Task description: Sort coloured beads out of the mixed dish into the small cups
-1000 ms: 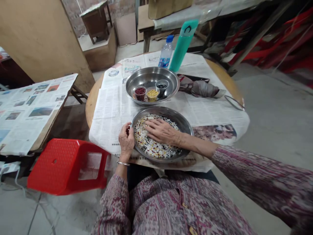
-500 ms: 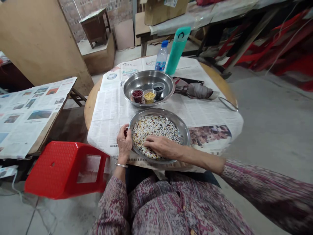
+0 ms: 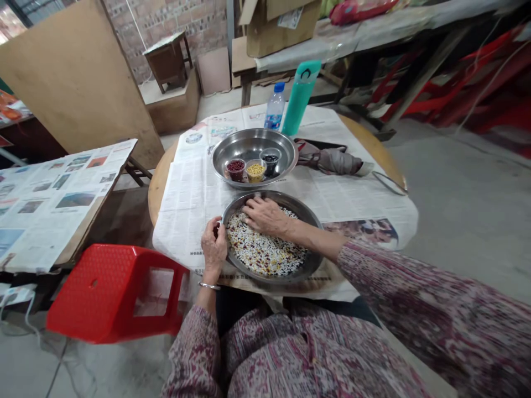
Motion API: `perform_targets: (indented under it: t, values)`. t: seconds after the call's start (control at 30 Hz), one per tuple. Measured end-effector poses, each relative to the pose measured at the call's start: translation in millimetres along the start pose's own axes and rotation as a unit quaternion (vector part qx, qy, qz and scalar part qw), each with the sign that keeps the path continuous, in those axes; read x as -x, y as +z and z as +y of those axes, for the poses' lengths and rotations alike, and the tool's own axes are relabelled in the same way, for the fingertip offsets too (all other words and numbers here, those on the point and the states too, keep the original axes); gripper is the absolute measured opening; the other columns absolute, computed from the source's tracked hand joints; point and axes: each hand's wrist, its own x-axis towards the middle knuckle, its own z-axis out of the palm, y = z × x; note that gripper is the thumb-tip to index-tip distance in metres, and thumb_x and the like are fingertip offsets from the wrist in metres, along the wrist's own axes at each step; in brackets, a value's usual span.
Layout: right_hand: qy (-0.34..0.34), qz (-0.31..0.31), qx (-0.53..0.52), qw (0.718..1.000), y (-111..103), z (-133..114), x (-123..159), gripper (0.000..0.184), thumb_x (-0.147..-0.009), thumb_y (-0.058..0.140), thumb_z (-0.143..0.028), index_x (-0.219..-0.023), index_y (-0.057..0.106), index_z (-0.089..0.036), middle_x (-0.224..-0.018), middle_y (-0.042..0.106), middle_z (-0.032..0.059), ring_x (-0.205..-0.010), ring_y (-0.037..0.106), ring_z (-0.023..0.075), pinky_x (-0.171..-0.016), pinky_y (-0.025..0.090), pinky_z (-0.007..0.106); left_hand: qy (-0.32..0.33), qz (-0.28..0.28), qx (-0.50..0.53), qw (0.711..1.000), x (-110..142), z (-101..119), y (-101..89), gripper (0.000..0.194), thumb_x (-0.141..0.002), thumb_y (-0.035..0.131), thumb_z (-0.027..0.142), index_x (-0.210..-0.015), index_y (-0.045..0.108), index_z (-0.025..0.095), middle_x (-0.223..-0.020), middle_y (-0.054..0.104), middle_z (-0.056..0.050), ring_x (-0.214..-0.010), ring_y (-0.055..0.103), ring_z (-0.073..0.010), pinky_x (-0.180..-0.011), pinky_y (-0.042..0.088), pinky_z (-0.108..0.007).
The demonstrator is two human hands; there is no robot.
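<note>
Newspaper point(image 3: 186, 213) on a round wooden table point(image 3: 159, 193) carries two steel basins point(image 3: 254, 142), two bottles point(image 3: 274, 108), perhaps an umbrella point(image 3: 332, 161).

White grains point(image 3: 265, 257) with yellow and seemingly maroon flecks

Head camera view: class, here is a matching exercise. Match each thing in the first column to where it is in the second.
Column one
1. Left hand
2. Right hand
3. Three small cups
4. Folded umbrella

Column two
a. On the newspaper, right of the steel bowl
b. At the left rim of the steel dish
c. Inside the steel bowl
d. On the grains in the steel dish

Right pairs: 1-b, 2-d, 3-c, 4-a.
</note>
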Motion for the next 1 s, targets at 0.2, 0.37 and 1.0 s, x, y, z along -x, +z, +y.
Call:
perform_targets:
  t: [0.2, 0.37, 1.0]
  values:
    - [0.066, -0.038, -0.042, 0.996, -4, 18, 43, 0.028, -0.102, 0.045, -0.035, -0.109, 0.064, -0.015, -0.109, 0.066, 0.0149, -0.097, 0.063, 0.0258, -0.08, 0.048, 0.035, -0.003, 0.003, 0.008, 1.0, 1, 0, -0.4, 0.024, -0.094, 0.053, 0.022, -0.113, 0.067, 0.021, -0.099, 0.072, -0.003, -0.092, 0.066, -0.0168, -0.088, 0.05, -0.028]
    - [-0.031, -0.048, -0.194, 0.979, -13, 2, 83, 0.035, -0.099, 0.056, -0.041, -0.126, 0.058, -0.018, -0.113, 0.062, 0.0113, -0.099, 0.063, 0.0232, -0.086, 0.052, 0.036, -0.005, 0.0, 0.011, 1.0, 1, 1, -0.6, 0.024, -0.094, 0.053, 0.024, -0.113, 0.066, 0.021, -0.099, 0.072, -0.003, -0.093, 0.066, -0.0168, -0.088, 0.05, -0.028]
    - [0.093, 0.039, -0.103, 0.99, 5, 22, 42, 0.025, -0.094, 0.051, -0.019, -0.109, 0.071, -0.017, -0.116, 0.067, 0.0137, -0.113, 0.056, 0.0289, -0.093, 0.047, 0.041, -0.008, 0.003, 0.005, 1.0, 0, 2, -0.7, 0.024, -0.094, 0.053, 0.025, -0.113, 0.067, 0.022, -0.097, 0.072, -0.003, -0.091, 0.067, -0.0166, -0.086, 0.051, -0.028]
